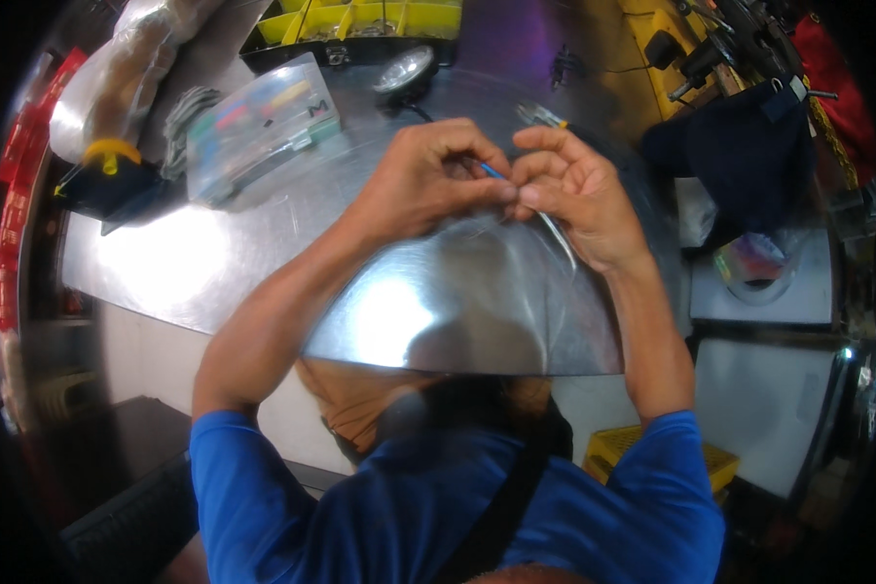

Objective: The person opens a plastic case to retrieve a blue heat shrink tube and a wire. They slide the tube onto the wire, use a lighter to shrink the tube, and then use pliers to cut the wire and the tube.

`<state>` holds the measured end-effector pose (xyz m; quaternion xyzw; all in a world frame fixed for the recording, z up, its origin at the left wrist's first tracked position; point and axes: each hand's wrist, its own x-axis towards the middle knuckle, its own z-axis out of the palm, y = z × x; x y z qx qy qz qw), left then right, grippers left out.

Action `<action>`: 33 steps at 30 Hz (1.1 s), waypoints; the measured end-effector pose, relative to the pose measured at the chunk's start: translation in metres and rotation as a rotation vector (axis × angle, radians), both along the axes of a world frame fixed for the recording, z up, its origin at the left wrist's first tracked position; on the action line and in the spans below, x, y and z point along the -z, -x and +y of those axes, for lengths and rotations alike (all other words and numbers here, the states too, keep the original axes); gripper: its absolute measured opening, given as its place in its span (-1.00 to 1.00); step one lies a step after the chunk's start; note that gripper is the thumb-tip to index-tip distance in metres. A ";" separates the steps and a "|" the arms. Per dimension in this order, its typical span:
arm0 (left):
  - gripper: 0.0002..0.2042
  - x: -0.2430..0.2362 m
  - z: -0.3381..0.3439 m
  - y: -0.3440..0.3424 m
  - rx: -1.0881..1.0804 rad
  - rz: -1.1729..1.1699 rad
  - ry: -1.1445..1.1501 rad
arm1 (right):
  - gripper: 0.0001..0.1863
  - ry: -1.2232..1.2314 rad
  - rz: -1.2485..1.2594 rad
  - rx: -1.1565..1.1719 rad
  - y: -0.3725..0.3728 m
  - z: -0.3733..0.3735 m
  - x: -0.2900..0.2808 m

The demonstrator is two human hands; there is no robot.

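My left hand (433,180) pinches a thin blue wire or tube (489,170), its fingertips meeting those of my right hand (579,200) above the steel table (175,292). The right hand's thumb and a finger press together at that spot, with the other fingers curled loosely above. A thin pale, flexible-looking length (560,237) hangs from the joined fingers down under the right palm; how it joins the blue piece is hidden. Beyond the hands lie a round lamp (404,73) with a black cable and pliers (540,117) with dark and yellow handles, partly behind my right hand.
A clear parts case (258,131), grey gloves (185,127) and a yellow compartment box (350,24) stand at the back. A plastic-wrapped bundle (107,78) is at left. Dark cloth (735,161) hangs at right, near tools. A yellow crate (613,448) is below the table.
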<state>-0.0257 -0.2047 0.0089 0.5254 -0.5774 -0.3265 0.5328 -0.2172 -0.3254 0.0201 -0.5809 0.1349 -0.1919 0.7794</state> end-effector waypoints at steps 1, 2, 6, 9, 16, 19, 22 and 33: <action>-0.82 -0.002 0.001 0.000 0.003 0.014 -0.036 | -0.48 -0.019 0.004 -0.014 0.001 -0.001 0.000; -0.83 -0.005 0.002 -0.001 0.006 0.028 -0.072 | -0.48 -0.009 0.006 -0.007 0.002 -0.002 0.002; -0.88 -0.003 0.001 -0.013 -0.067 -0.007 -0.059 | -0.49 0.024 0.021 0.031 0.006 -0.009 0.002; -0.90 -0.006 0.000 -0.018 -0.046 -0.064 -0.003 | -0.48 0.011 0.026 0.031 0.005 -0.011 0.002; -0.90 -0.001 0.001 -0.003 0.013 -0.365 0.303 | -0.71 -0.031 0.206 -0.024 0.004 0.004 -0.003; -0.89 -0.003 0.002 -0.002 0.020 -0.399 0.316 | -0.78 0.013 0.216 -0.027 0.008 0.001 0.002; -0.89 -0.004 0.002 -0.004 -0.009 -0.399 0.278 | -0.81 0.072 0.243 -0.082 0.009 -0.004 -0.006; -0.87 0.000 0.000 0.005 -0.126 -0.522 0.363 | -0.89 0.066 0.210 0.008 0.005 0.004 -0.003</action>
